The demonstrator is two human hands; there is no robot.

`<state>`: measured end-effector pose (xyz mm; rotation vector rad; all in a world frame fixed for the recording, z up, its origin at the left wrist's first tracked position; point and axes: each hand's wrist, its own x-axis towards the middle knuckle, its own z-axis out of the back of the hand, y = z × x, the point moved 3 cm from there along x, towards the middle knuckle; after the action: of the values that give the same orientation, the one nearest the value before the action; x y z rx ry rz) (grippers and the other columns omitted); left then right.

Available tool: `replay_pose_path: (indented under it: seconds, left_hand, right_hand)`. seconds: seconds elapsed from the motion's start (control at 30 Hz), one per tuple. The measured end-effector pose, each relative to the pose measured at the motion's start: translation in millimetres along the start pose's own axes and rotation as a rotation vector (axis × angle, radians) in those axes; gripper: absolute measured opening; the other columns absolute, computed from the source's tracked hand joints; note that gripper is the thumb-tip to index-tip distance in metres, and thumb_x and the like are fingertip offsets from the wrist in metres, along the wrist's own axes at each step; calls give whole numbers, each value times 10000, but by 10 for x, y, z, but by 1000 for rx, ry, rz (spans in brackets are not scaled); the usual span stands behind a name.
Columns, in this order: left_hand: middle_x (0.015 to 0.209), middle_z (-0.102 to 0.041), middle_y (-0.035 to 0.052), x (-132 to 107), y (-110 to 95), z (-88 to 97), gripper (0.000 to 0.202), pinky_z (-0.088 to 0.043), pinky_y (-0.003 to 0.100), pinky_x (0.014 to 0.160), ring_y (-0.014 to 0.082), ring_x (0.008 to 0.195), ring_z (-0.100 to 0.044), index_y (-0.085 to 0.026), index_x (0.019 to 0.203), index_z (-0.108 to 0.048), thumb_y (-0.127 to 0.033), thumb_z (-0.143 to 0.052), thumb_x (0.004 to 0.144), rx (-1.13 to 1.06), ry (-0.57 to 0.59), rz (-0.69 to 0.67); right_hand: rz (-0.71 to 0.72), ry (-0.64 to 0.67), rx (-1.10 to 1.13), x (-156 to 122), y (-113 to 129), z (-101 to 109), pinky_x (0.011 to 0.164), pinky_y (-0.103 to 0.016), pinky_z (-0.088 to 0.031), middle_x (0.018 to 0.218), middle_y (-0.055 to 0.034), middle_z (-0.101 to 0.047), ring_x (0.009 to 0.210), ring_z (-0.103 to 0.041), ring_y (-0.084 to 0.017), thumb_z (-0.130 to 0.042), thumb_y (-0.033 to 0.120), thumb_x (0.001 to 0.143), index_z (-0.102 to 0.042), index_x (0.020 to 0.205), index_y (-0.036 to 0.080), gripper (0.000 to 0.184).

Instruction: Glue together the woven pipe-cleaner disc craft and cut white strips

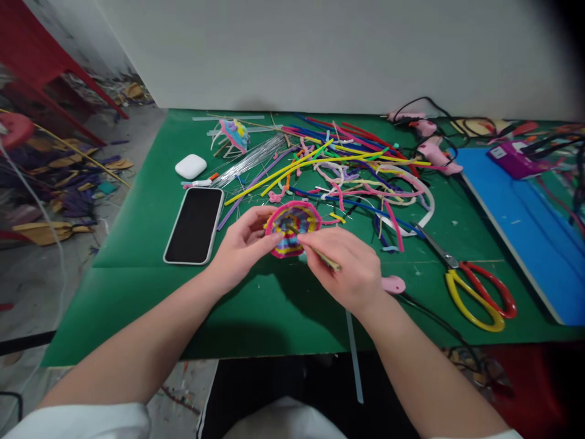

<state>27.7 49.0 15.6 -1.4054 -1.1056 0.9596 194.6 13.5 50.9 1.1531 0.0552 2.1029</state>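
My left hand [244, 244] pinches the near left edge of a small round woven disc [295, 222] made of pink, yellow and blue pipe cleaners, holding it just above the green mat [256, 305]. My right hand [350, 265] is closed round a thin wooden stick [326, 259], whose tip rests against the middle of the disc. Both hands are close together over the centre of the mat.
A phone [194, 224] lies face up at the left with a white earbud case [191, 166] behind it. A heap of coloured pipe cleaners [347, 167] and thin wires [249, 163] fills the back. Yellow and red scissors [475, 286] lie right, glue guns [434, 152] and a blue board [521, 225] beyond.
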Motion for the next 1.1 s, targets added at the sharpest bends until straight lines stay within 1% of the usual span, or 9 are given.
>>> replay_pose_path:
  seconds: [0.13,0.23,0.37,0.5,0.67,0.87,1.1]
  left_hand:
    - [998,-667,23,-5,2,-4,316,-507,228,756,156,926,-626,-213,1039,-602,-260,-692,740,-30,-8,-18]
    - [999,-670,15,-12,5,-7,308,-504,215,754,145,921,-627,-217,1036,-606,-237,-694,741,-47,-7,-31]
    - [1000,-674,21,-19,18,0,313,-516,226,737,160,914,-632,-214,1043,-606,-246,-692,744,-18,-20,-16]
    - [997,-675,20,-22,22,3,298,-519,225,740,160,914,-635,-215,1030,-612,-243,-692,745,-12,-19,-32]
    - [999,-674,26,-29,19,2,293,-524,233,738,162,906,-638,-209,1031,-614,-244,-687,750,1,-25,-44]
    - [977,-671,3,-24,16,-4,261,-509,198,742,129,893,-633,-223,1012,-623,-204,-679,758,-42,-11,-51]
    - [960,-673,14,-16,21,1,273,-514,220,718,147,876,-635,-206,1006,-610,-245,-687,747,-9,-26,-22]
  right_hand:
    - [12,22,-18,-7,12,-5,789,-320,-563,888,-71,-723,841,-668,-170,-564,41,795,-627,988,168,240]
    - [42,16,-48,-1,29,-9,771,-325,-567,873,-79,-722,828,-665,-173,-552,39,799,-624,982,157,230]
    - [92,37,-72,-8,45,-28,762,-338,-571,883,-84,-719,839,-665,-182,-525,35,808,-610,1010,161,253]
    - [125,35,-68,-21,52,-36,774,-344,-570,889,-95,-716,852,-662,-187,-539,28,799,-602,1027,146,264]
    - [131,35,-51,-31,44,-35,789,-340,-569,908,-102,-713,876,-656,-187,-545,29,794,-604,1041,134,275]
    - [143,31,-60,-43,29,-57,803,-336,-566,911,-102,-713,884,-650,-182,-550,34,799,-597,1047,132,271]
    - [133,37,-47,-48,13,-69,801,-339,-566,911,-110,-712,884,-655,-188,-552,34,797,-602,1048,125,272]
